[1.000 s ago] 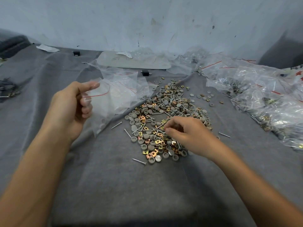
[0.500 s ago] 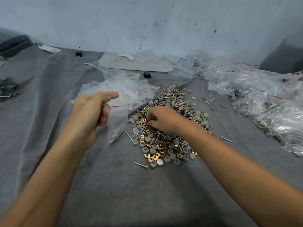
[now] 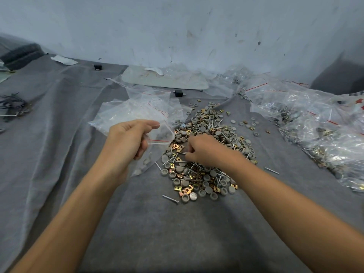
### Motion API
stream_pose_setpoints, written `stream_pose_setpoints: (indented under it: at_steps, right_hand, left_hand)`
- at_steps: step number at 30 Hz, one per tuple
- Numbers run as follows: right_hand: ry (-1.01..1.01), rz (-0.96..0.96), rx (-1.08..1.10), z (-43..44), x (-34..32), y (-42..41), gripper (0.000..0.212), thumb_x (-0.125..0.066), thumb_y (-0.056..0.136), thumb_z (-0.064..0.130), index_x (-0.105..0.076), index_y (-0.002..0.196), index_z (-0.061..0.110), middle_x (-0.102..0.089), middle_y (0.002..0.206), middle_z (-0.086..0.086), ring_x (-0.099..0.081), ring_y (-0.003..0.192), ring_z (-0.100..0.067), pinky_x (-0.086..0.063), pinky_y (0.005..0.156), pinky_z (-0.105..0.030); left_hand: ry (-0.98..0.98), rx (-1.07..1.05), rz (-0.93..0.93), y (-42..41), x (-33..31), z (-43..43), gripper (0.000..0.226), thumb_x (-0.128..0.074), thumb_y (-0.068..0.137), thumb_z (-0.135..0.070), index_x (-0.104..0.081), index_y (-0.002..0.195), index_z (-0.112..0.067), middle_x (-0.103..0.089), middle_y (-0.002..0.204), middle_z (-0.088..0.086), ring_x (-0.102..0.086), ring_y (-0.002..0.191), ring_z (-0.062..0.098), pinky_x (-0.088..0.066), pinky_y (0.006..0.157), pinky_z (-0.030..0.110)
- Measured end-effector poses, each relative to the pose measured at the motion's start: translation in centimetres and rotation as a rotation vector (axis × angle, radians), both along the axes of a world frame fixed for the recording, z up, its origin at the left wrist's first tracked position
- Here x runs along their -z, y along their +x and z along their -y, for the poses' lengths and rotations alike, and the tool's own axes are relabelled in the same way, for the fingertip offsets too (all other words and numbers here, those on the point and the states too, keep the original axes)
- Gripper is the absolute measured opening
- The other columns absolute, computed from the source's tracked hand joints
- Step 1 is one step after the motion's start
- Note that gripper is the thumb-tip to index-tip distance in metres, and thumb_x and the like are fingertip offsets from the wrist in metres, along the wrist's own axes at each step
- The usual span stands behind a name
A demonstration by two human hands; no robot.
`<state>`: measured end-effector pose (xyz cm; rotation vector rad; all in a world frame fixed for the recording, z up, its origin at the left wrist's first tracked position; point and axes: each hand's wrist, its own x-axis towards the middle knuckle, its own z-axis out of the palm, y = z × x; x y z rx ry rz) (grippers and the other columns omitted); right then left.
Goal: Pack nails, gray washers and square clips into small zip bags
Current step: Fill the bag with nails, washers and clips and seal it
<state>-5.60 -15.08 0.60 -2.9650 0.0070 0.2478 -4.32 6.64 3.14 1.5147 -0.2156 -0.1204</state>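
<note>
Clear plastic is pinched between thumb and curled fingers of the left hand [image 3: 128, 141]: the zip bag [image 3: 146, 164], mid-frame, its mouth sagging. Fingers of the right hand [image 3: 206, 150] curl into the pile [image 3: 197, 180] beside it; what they hold is hidden. A slack mouth may deflect pieces onto the cloth [image 3: 137, 223].

No readable text; faint scribbles on the white sheet [image 3: 177, 82] are illegible

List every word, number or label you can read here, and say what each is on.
None is readable.
Faint pen marks on the flat white sheet by the wall: too blurred to read.
Red print on the white item at the right edge: cut off, blurred.
The zip bag in the left hand: only a red seal line, no text.
</note>
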Motion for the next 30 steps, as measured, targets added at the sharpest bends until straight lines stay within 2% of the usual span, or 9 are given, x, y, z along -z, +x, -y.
stream_pose_setpoints:
  at_steps: [6,8,12,15,17,20,26,28,30]
  right_hand:
    - [-0.014,-0.027,0.017,0.0,-0.6,-0.2,0.021,-0.068,0.092,0.025,-0.062,0.102,0.008,-0.065,0.096,-0.008,-0.058,0.084,-0.024,-0.042,0.061,-0.030]
    - [-0.015,-0.011,0.010,-0.1,-0.8,-0.2,0.019,-0.069,0.092,0.024,-0.060,0.106,0.013,-0.063,0.100,-0.003,-0.057,0.089,-0.023,-0.043,0.067,-0.032]
    - [-0.054,0.001,0.026,0.0,-0.5,-0.2,0.033,-0.068,0.093,0.031,-0.056,0.119,0.013,-0.062,0.111,-0.006,-0.059,0.101,-0.028,-0.049,0.080,-0.037]
    - [-0.076,0.028,0.030,0.3,-0.1,-0.2,0.028,-0.064,0.094,0.030,-0.057,0.111,0.010,-0.063,0.105,-0.008,-0.060,0.097,-0.030,-0.053,0.083,-0.044]
    - [-0.062,0.069,0.037,0.7,-0.1,-0.4,0.017,-0.062,0.094,0.028,-0.054,0.096,0.013,-0.060,0.094,-0.006,-0.058,0.089,-0.028,-0.049,0.074,-0.041]
    - [-0.005,0.114,0.068,1.5,-0.5,-0.9,0.018,-0.058,0.095,0.026,-0.045,0.085,0.020,-0.048,0.087,0.001,-0.047,0.082,-0.021,-0.034,0.066,-0.036]
    - [0.201,0.171,0.117,3.1,-1.9,-2.7,0.014,-0.053,0.097,0.023,-0.047,0.085,0.019,-0.050,0.087,-0.001,-0.043,0.075,-0.015,-0.031,0.060,-0.031]
    - [0.278,0.200,0.119,3.4,-2.7,-3.6,0.011,-0.054,0.098,0.022,-0.052,0.089,0.018,-0.055,0.087,-0.002,-0.052,0.078,-0.019,-0.036,0.061,-0.031]
    - [0.408,0.209,0.135,3.5,-3.5,-4.5,0.008,-0.055,0.100,0.022,-0.057,0.094,0.017,-0.063,0.085,-0.003,-0.064,0.081,-0.028,-0.048,0.065,-0.039]
  left_hand:
    - [0.013,0.023,0.010,-0.3,0.2,0.4,0.031,-0.053,0.091,-0.012,-0.081,0.088,-0.024,-0.043,0.045,-0.007,-0.034,0.039,0.008,-0.027,0.036,0.017]
    - [0.018,0.028,0.013,-0.3,0.3,0.4,0.031,-0.053,0.091,-0.012,-0.081,0.088,-0.024,-0.044,0.045,-0.007,-0.035,0.039,0.007,-0.027,0.036,0.017]
    - [0.025,0.034,0.017,-0.4,0.2,0.5,0.031,-0.053,0.092,-0.012,-0.081,0.088,-0.025,-0.045,0.046,-0.006,-0.035,0.039,0.007,-0.028,0.036,0.017]
    - [0.025,0.034,0.013,-0.4,0.2,0.5,0.031,-0.053,0.093,-0.012,-0.081,0.088,-0.025,-0.045,0.046,-0.005,-0.036,0.040,0.008,-0.028,0.037,0.017]
    - [0.025,0.031,0.004,-0.4,0.1,0.6,0.031,-0.053,0.093,-0.011,-0.081,0.088,-0.023,-0.045,0.046,-0.005,-0.035,0.040,0.008,-0.028,0.036,0.017]
    - [0.028,0.029,-0.010,-0.6,0.0,0.8,0.030,-0.052,0.094,-0.009,-0.080,0.090,-0.018,-0.044,0.046,-0.004,-0.034,0.040,0.009,-0.027,0.036,0.018]
    - [0.037,0.067,-0.021,-1.5,-0.1,1.4,0.031,-0.050,0.096,-0.005,-0.079,0.090,-0.016,-0.045,0.045,-0.004,-0.033,0.040,0.009,-0.026,0.037,0.018]
    - [0.055,0.083,-0.028,-1.6,0.0,1.7,0.031,-0.050,0.096,-0.004,-0.079,0.092,-0.014,-0.046,0.045,-0.004,-0.033,0.041,0.010,-0.025,0.039,0.020]
    - [0.084,0.101,-0.041,-1.7,0.1,1.9,0.030,-0.051,0.096,-0.005,-0.079,0.092,-0.016,-0.049,0.045,-0.002,-0.034,0.041,0.011,-0.026,0.039,0.021]
